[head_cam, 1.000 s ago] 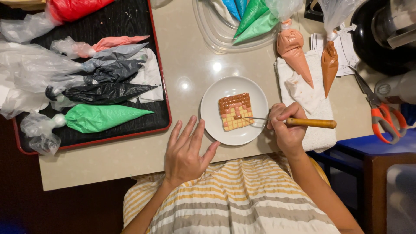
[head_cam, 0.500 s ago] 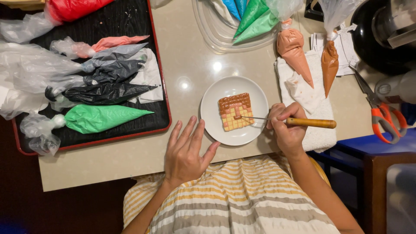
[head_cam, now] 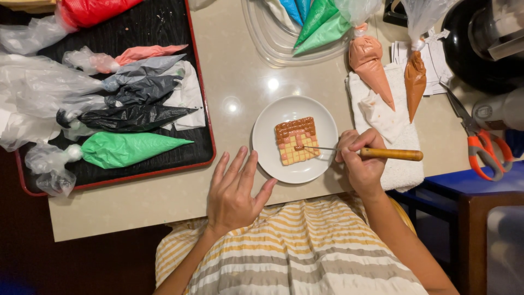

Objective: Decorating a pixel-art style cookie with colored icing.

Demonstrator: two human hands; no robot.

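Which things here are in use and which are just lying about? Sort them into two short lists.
In use:
right hand holding the wooden-handled needle tool
square cookie, which the tool's tip touches
white plate
left hand, flat on the table beside the plate

Lying about:
green icing bag on the black tray
black icing bag
two brown icing bags
white towel
orange scissors

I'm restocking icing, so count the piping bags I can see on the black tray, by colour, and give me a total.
Red bag: 1
Pink bag: 1
Grey bag: 1
Black bags: 2, the other a dark charcoal
Green bag: 1
Total on the tray: 6
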